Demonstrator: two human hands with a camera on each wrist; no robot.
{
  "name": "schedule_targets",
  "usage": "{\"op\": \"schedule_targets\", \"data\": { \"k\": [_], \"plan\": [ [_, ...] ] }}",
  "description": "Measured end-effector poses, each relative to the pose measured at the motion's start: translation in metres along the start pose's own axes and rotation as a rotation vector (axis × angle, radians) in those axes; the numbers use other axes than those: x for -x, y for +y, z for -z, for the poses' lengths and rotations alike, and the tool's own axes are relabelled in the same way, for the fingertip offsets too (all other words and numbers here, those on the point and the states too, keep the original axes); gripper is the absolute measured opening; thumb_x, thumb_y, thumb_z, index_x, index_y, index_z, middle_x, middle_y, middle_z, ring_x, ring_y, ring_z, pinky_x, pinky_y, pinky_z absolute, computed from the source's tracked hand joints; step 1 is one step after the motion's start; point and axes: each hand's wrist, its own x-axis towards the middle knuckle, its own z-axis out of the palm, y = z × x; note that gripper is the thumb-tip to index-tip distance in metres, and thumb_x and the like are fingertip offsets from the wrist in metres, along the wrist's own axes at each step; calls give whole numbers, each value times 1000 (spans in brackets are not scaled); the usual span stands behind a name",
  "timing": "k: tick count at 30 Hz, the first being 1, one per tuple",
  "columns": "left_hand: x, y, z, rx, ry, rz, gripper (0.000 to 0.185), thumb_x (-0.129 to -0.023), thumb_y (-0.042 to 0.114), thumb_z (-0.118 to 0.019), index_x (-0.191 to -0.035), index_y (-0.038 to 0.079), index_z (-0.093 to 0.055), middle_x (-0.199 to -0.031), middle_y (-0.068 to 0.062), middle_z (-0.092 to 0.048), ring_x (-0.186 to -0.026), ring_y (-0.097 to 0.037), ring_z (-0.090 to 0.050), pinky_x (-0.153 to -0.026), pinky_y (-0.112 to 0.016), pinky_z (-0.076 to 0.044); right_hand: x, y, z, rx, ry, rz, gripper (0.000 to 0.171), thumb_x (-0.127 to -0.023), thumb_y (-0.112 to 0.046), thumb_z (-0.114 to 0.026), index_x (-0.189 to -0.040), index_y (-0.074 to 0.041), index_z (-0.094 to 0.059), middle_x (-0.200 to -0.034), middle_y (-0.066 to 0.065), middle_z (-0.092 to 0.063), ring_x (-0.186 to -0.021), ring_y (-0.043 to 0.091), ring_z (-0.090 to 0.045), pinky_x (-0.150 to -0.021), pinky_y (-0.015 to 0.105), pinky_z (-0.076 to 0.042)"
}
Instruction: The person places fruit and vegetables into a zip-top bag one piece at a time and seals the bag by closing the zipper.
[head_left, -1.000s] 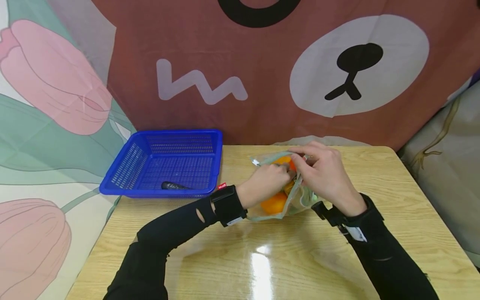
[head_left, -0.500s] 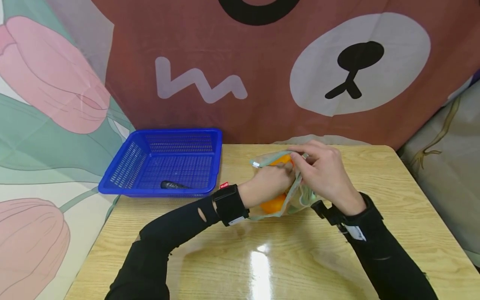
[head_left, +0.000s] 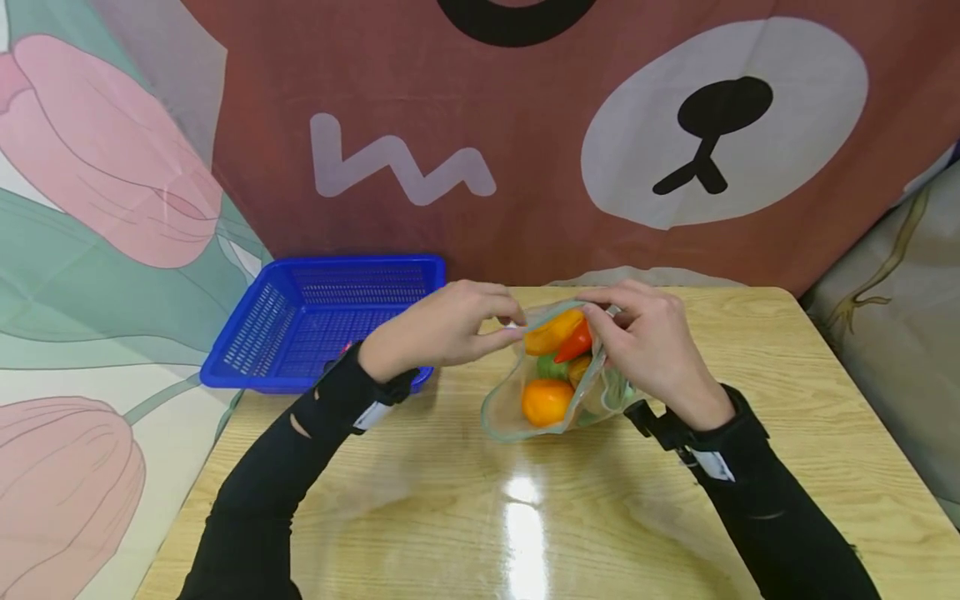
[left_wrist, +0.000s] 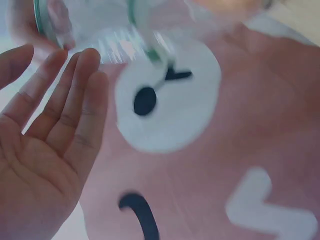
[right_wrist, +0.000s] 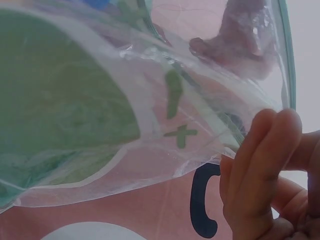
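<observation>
A clear plastic bag [head_left: 502, 412] with a pale green edge lies on the table, its mouth spread towards the left. Inside show an orange [head_left: 547, 402], a red chili pepper [head_left: 576, 342], a long yellow-orange item [head_left: 553, 331], something green [head_left: 551, 367] and a small brownish item [head_left: 579, 369]. My right hand [head_left: 648, 342] pinches the bag's upper edge; the right wrist view shows fingers [right_wrist: 267, 150] gathered on the clear film. My left hand [head_left: 442, 329] is at the left of the bag's mouth, fingertips close to its rim. In the left wrist view its fingers [left_wrist: 85, 112] stretch out, holding nothing.
A blue perforated basket [head_left: 258, 333] stands at the table's back left, partly behind my left hand and wrist. The wooden table [head_left: 450, 517] ends at a cloth backdrop [head_left: 525, 208] with a bear print.
My left hand has come out of the bag and shifted left, uncovering the produce inside. My right hand has kept its pinch on the bag's edge.
</observation>
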Motion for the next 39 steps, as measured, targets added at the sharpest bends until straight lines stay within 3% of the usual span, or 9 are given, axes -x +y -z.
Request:
{"op": "schedule_targets", "data": {
  "k": [7,13,20,27,29,32,35,39],
  "plan": [
    [31,-58,12,-47,-28,291,13,-93,21,-62,-98,12,-69,-90,2,-64,-76,-12,-57,-69,-30,-47,1,1,0,6,0,2,17,-91,-11,-62,-103,-7,-73,-90,4,-62,-40,1,-51,-40,20,-44],
    [58,-109,7,-29,-90,463,14,-92,18,-62,-99,9,-69,-93,-3,-66,-84,-17,-60,-77,-37,-49,3,3,-2,14,-18,-12,16,-91,-11,-63,-104,-7,-72,-91,4,-62,-41,1,-52,-39,21,-45],
    [77,-117,8,-44,-325,644,31,-93,26,-59,-116,4,-62,-110,-14,-63,-102,-30,-58,-88,-46,-45,1,2,1,13,-9,-6,17,-91,-10,-62,-103,-6,-73,-87,4,-62,-43,3,-53,-39,21,-45],
    [97,-132,3,-82,-553,806,55,-90,36,-61,-133,3,-49,-135,-24,-47,-125,-42,-42,-99,-55,-34,2,2,3,9,-8,-1,17,-91,-11,-61,-103,-6,-72,-88,4,-61,-42,2,-53,-40,22,-46],
    [102,-139,2,-78,-586,819,57,-87,35,-66,-132,5,-50,-135,-24,-46,-125,-42,-42,-98,-55,-35,3,2,3,5,-7,0,17,-91,-11,-62,-103,-5,-73,-88,5,-61,-41,3,-52,-40,21,-45],
    [109,-151,1,-70,-623,788,53,-82,27,-72,-128,7,-55,-131,-23,-50,-121,-41,-45,-95,-54,-39,3,2,3,9,-7,1,16,-91,-11,-62,-102,-6,-73,-88,5,-61,-40,3,-51,-40,21,-45],
    [115,-166,0,-58,-627,740,49,-78,18,-75,-123,8,-60,-125,-21,-55,-114,-38,-50,-91,-51,-42,4,3,2,8,-9,-3,16,-91,-11,-62,-102,-6,-72,-87,3,-61,-41,2,-52,-39,22,-45],
    [125,-185,-1,-32,-626,742,47,-74,11,-76,-118,5,-63,-116,-19,-60,-105,-32,-54,-87,-47,-45,5,5,2,4,-11,-7,17,-91,-11,-61,-103,-6,-72,-88,2,-60,-41,1,-52,-39,23,-46]
  ]
}}
